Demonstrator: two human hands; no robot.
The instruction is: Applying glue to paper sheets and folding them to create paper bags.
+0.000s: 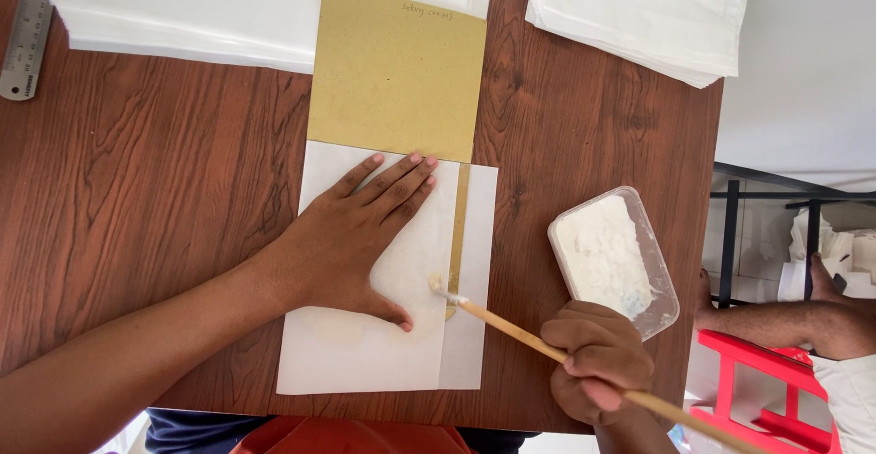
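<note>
Left hand (351,240) lies flat, fingers spread, pinning the paper (365,344) to the desk (155,189) — right hand (598,367) grips a brush (511,326) at the fold.

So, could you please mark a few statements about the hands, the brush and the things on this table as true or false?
1. The left hand lies flat on the white paper sheet. True.
2. The right hand holds a pencil. False: it grips a wooden-handled brush, whose tip touches the paper beside the thumb.
3. The plastic tub of white paste stands left of the paper. False: it stands to the right, near the right hand.
4. A tan cardboard piece lies above the fingertips. True.
5. A metal ruler lies at the table's far left corner. True.
</note>
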